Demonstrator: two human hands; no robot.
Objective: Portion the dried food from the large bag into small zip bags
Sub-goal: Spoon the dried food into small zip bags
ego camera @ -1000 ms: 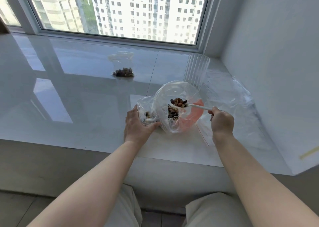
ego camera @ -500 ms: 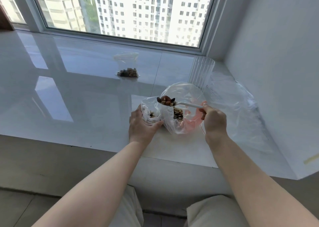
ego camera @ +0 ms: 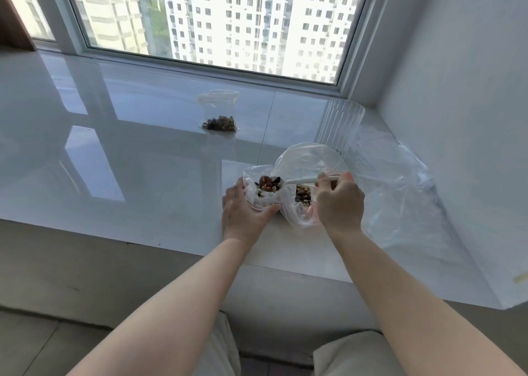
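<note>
On the white windowsill, my left hand (ego camera: 244, 207) holds a small clear zip bag (ego camera: 255, 194) open and upright. My right hand (ego camera: 340, 203) grips a white spoon (ego camera: 300, 180). The spoon's bowl carries a heap of dried nuts and fruit (ego camera: 268, 183) over the small bag's mouth. Just to the right stands the large clear bag (ego camera: 308, 164) with more dried food (ego camera: 303, 195) in its bottom. It is partly hidden by my right hand.
A filled small zip bag (ego camera: 219, 118) lies farther back on the sill. A ribbed clear glass (ego camera: 343, 124) stands behind the large bag. Crumpled clear plastic (ego camera: 400, 193) spreads along the right wall. The sill's front edge runs just below my hands.
My right hand carried the loaded spoon left, out of the large bag, to above the small bag. My left hand stayed on the small bag.
</note>
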